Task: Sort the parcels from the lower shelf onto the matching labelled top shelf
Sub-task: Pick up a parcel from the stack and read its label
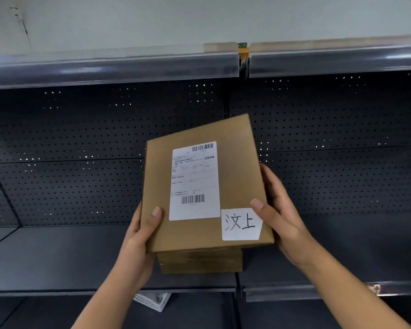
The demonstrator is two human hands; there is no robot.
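A flat brown cardboard parcel [237, 167] is held tilted up toward me in front of the dark shelf. It carries a white shipping label [194, 181] with barcodes and a white tag [241, 224] with handwritten characters. My left hand [140, 238] grips its lower left edge, thumb on the face. My right hand [278, 214] grips its right edge, thumb by the tag. Under it, more brown parcels [199, 261] lie stacked on the lower shelf [57, 262]. The top shelf's front rail [112, 67] runs across above.
A perforated dark back panel [81, 150] closes the bay. An upright gap [243, 60] divides left and right shelf sections. A white wire basket [152, 301] shows below the lower shelf. A small sticker [374, 288] sits on the lower right rail.
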